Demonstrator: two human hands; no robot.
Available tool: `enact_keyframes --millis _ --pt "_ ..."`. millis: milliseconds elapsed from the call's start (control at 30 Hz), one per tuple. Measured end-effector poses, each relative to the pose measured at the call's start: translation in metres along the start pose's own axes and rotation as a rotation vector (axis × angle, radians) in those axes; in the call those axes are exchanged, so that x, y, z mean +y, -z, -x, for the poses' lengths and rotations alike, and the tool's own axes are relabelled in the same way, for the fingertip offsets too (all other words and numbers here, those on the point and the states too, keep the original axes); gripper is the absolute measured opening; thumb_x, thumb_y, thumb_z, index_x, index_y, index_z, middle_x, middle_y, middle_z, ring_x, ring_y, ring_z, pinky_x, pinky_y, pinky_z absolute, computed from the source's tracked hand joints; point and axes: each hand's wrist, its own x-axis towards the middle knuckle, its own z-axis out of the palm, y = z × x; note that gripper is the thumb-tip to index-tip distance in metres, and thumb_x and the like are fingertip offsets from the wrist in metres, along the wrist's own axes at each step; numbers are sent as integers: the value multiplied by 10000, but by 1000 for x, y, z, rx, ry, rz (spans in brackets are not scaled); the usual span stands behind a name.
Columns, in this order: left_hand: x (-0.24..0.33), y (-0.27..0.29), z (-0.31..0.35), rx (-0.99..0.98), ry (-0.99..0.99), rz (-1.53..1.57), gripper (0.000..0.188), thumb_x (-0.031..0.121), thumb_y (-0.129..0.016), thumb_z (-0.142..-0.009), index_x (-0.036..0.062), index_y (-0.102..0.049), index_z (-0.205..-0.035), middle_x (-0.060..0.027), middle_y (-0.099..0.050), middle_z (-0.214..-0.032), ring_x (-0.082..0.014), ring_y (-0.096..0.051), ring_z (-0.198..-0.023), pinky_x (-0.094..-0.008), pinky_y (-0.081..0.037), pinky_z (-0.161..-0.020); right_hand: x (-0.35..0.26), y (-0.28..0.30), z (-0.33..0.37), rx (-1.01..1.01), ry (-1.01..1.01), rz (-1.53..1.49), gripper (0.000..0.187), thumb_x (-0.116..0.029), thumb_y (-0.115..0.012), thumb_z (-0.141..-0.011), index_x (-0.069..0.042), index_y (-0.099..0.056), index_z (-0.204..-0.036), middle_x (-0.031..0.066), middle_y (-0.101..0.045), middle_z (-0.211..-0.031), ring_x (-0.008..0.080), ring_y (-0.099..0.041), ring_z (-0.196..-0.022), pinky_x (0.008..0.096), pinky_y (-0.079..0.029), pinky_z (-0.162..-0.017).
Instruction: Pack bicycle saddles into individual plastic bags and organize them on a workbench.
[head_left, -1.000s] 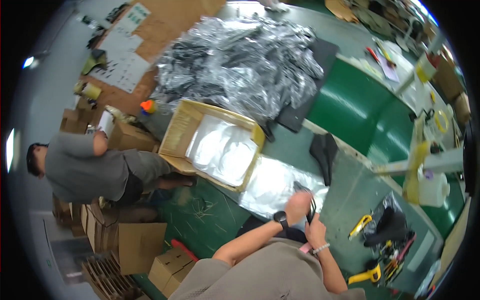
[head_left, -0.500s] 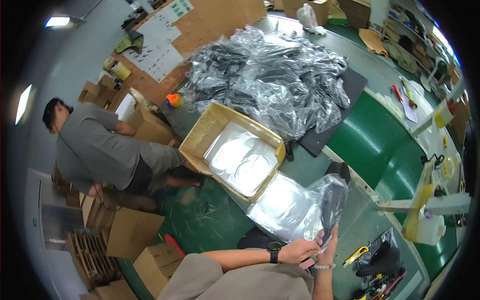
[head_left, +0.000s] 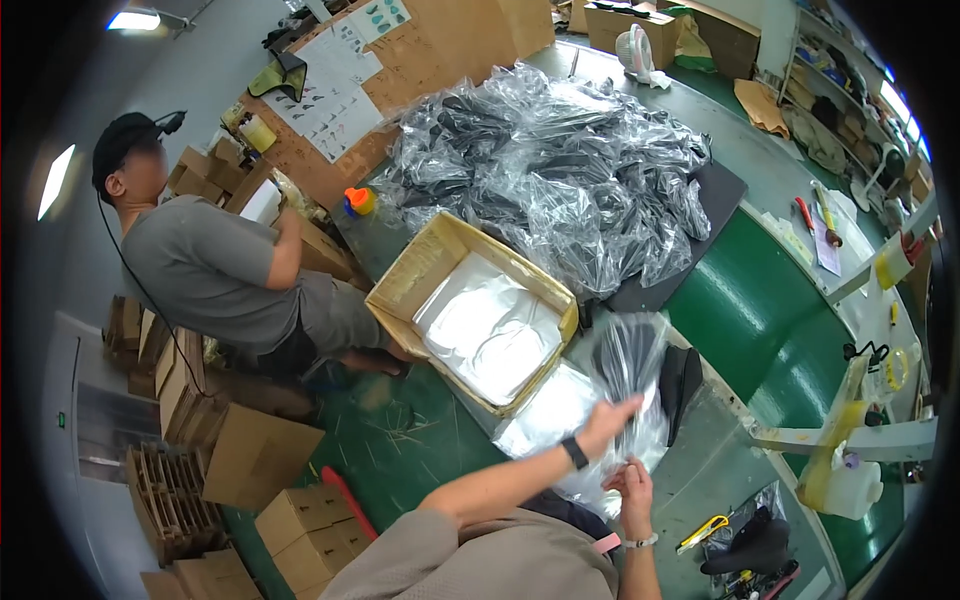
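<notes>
At the far left of the frame a co-worker [head_left: 215,270] in a grey shirt and dark cap crouches among stacked cardboard cartons [head_left: 250,455], busy with a separate job. Moving right, an open cardboard box [head_left: 470,310] sits at the table edge, lined with white plastic and, as far as one can see, with nothing black in it yet. Lower centre now: the person's left hand [head_left: 608,425], watch on the wrist, closes on a clear plastic bag [head_left: 625,375] with a dark flat piece inside, lifting it just above the table right of the box. The right hand [head_left: 632,492] pinches the bag's lower edge, though motion blur hides how firmly. Beside it, one bare black piece [head_left: 682,380] lies unbagged. Above, a big heap of bagged black pieces [head_left: 560,175] covers the upper centre, so by the look of it plenty is bagged but the boxing has barely begun. The surface is a grey-green worktable [head_left: 790,230] with a green belt section [head_left: 760,320]; tools and a white jug [head_left: 845,485] crowd the right, shelves behind.
</notes>
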Motion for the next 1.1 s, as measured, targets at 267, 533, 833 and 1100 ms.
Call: enact_keyframes --millis 267,533,833,1100 --pt "169 58 -75 -28 -385 485 213 331 -556 -962 119 -548 -943 54 -489 -773 -84 -448 -694 -240 -414 -692 19 84 -75 246 136 452 380 -158 -617 -900 43 -511 -1205 124 -625 -969 189 -612 -819 299 -504 -729" --pt "-126 10 -5 -432 -456 -1041 514 356 -718 -754 3 -564 -1095 -183 -597 -1026 -338 -575 -987 -438 -475 -845 44 117 -142 541 378 1296 693 -219 -715 -734 37 -416 -1304 236 -500 -1233 408 -481 -1138 455 -391 -986" --pt "-170 -10 12 -473 -425 -1295 492 330 -758 -721 -1 -546 -1017 -172 -570 -1041 -346 -540 -1013 -430 -468 -866 17 100 -122 634 144 955 364 -248 -714 -713 9 -566 -923 168 -641 -762 336 -627 -708 427 -480 -675" --pt "-182 -9 -10 -383 -558 -1289 248 265 -652 -818 30 -610 -884 -145 -603 -907 -333 -566 -886 -425 -472 -791 86 144 -4 750 -70 357 313 -288 -706 -850 -30 -533 -881 35 -592 -684 97 -523 -492 242 -423 -454"
